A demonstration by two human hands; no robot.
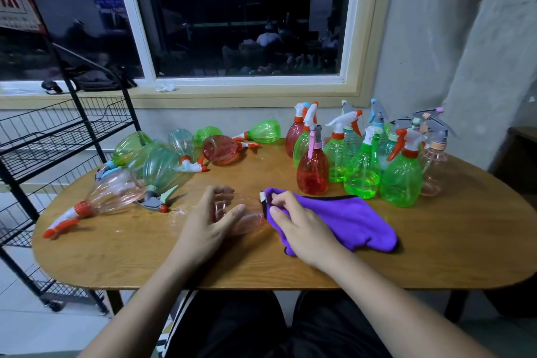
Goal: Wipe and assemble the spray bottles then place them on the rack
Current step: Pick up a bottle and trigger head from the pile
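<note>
One window (238,23), dark outside, spans the wall behind the work area. Below it stands an oval wooden table (436,256), which carries all the work items. A black wire rack (43,136) stands at the table's left end; no bottle can be seen on the shelves in view.

Upright bottles (363,174), green, red and pale pink, stand packed together at the table's back right, each with a spray head fitted. Lying bottles (159,166), some eight in green, red, clear and pink, are on their sides across the back left, also with heads on.

A purple cloth (354,221) lies spread on the table in front of the upright group, its left end bunched up.

The held bottle (252,219), clear pink, lies on its side on the table at front centre, between the two hands. Its neck end is covered by the cloth; whether a head is fitted cannot be told.

The left hand (207,224) grips this bottle's body, fingers curved over the top and thumb along the near side. The right hand (302,232) pinches the bunched end of the cloth, fingers curled, and holds it against the bottle's right end.
</note>
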